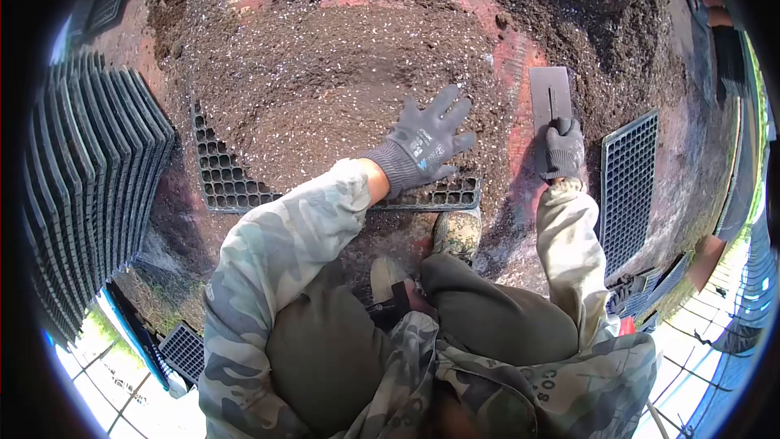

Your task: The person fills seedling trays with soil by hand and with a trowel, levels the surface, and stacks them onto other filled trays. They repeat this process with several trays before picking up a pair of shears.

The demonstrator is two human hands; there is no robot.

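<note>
My left hand (pixel 431 140), in a dark grey glove, is spread with fingers apart over the soil (pixel 325 89) near the front edge of a black cell tray (pixel 219 169). Soil covers much of that tray; cells show at its left side and front right corner. My right hand (pixel 564 146), also gloved, is closed around the handle of a flat metal trowel (pixel 550 85), whose blade points away from me over the red surface right of the soil heap.
Stacked black trays (pixel 97 179) stand at the left. Another cell tray (pixel 630 187) lies right of my right hand. Soil spreads across the red surface (pixel 520 61) at the back. A small tray (pixel 183 349) is at lower left. Part of another person (pixel 717 16) shows at upper right.
</note>
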